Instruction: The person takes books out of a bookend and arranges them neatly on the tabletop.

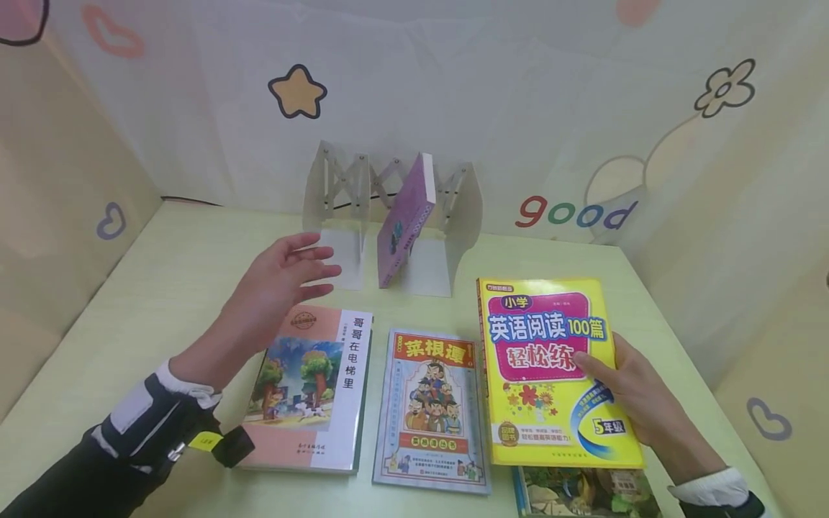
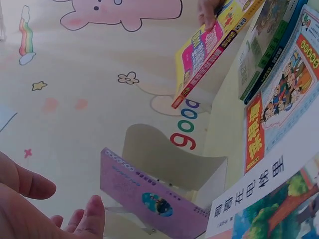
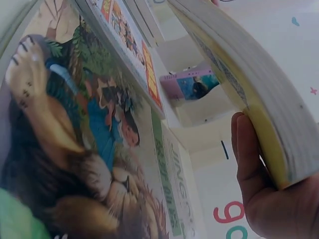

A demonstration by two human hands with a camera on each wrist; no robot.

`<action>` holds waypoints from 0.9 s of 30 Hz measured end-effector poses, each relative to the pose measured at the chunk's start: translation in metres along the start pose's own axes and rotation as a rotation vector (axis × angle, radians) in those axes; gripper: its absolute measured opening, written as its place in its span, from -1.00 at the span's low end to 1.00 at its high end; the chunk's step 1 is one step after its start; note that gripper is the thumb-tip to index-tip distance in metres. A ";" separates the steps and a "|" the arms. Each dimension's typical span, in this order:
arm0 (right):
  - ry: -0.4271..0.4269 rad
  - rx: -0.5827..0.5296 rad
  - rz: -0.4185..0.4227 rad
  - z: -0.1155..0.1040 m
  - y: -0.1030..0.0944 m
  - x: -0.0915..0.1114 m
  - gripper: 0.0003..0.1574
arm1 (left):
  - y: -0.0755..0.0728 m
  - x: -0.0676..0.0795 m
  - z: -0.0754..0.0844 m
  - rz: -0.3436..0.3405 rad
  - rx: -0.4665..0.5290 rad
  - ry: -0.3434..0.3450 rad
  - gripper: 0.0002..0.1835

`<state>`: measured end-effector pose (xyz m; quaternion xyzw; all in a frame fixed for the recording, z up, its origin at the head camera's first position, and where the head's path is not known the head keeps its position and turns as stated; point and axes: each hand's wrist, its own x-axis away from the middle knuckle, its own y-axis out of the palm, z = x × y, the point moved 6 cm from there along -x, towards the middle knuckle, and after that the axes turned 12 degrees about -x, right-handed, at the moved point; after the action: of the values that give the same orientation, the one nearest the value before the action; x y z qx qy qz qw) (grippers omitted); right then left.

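My right hand (image 1: 637, 392) grips a yellow workbook (image 1: 544, 424) by its right edge, thumb on the front cover and fingers behind. The workbook is raised off the table and partly covers a book with a forest picture (image 1: 583, 493). My left hand (image 1: 275, 291) hovers above a pink and white book (image 1: 301, 439), fingers extended, holding nothing. Beyond it, a purple book (image 1: 404, 223) leans in a white expandable bookend (image 1: 466, 208). Between the hands, a light blue comic-style book (image 1: 430, 460) lies flat. In the right wrist view, the workbook's page edges (image 3: 269, 74) face the camera.
The pale table (image 1: 129, 309) meets a printed curtain (image 1: 214, 129) at the back and sides. A dark cable (image 1: 191, 200) lies along the table's rear edge. In the left wrist view, the books under the workbook show stacked spines (image 2: 271, 64).
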<state>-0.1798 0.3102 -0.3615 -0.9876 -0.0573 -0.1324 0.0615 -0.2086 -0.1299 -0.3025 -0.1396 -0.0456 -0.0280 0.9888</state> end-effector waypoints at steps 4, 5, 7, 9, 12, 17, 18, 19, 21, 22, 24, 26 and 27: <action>0.010 0.008 0.033 0.005 -0.011 0.004 -0.20 | -0.017 -0.007 0.011 0.102 0.004 0.025 -0.35; 0.011 0.008 0.039 0.006 -0.013 0.004 -0.20 | -0.021 -0.009 0.014 0.135 0.000 0.035 -0.37; 0.010 0.012 0.047 0.007 -0.017 0.006 -0.21 | -0.030 -0.013 0.017 0.202 -0.003 0.061 -0.42; 0.015 0.009 0.049 0.010 -0.021 0.006 -0.23 | -0.039 -0.017 0.020 0.266 -0.027 0.086 -0.45; 0.034 0.012 0.060 0.013 -0.026 0.008 -0.19 | -0.048 -0.024 0.020 0.328 -0.073 0.112 -0.46; 0.079 0.017 0.066 0.019 -0.035 0.010 -0.14 | -0.053 -0.038 0.017 0.348 -0.156 0.095 -0.43; 0.088 0.013 0.064 0.020 -0.036 0.010 -0.15 | -0.054 -0.041 0.017 0.346 -0.169 0.089 -0.41; 0.091 0.011 0.055 0.021 -0.038 0.011 -0.17 | -0.055 -0.043 0.017 0.344 -0.176 0.086 -0.39; 0.103 0.000 0.040 0.023 -0.040 0.011 -0.20 | -0.056 -0.048 0.018 0.337 -0.192 0.080 -0.34; 0.109 -0.003 0.036 0.025 -0.041 0.012 -0.21 | -0.057 -0.051 0.019 0.331 -0.195 0.078 -0.31; 0.114 0.000 0.023 0.027 -0.042 0.012 -0.20 | -0.058 -0.056 0.020 0.321 -0.204 0.072 -0.26; 0.126 0.007 0.017 0.029 -0.044 0.014 -0.15 | -0.057 -0.061 0.020 0.309 -0.212 0.062 -0.24; 0.132 0.011 0.016 0.030 -0.045 0.015 -0.12 | -0.057 -0.064 0.020 0.304 -0.216 0.057 -0.23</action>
<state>-0.1637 0.3606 -0.3813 -0.9768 -0.0457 -0.1964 0.0714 -0.2774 -0.1761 -0.2744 -0.2496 0.0071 0.1128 0.9617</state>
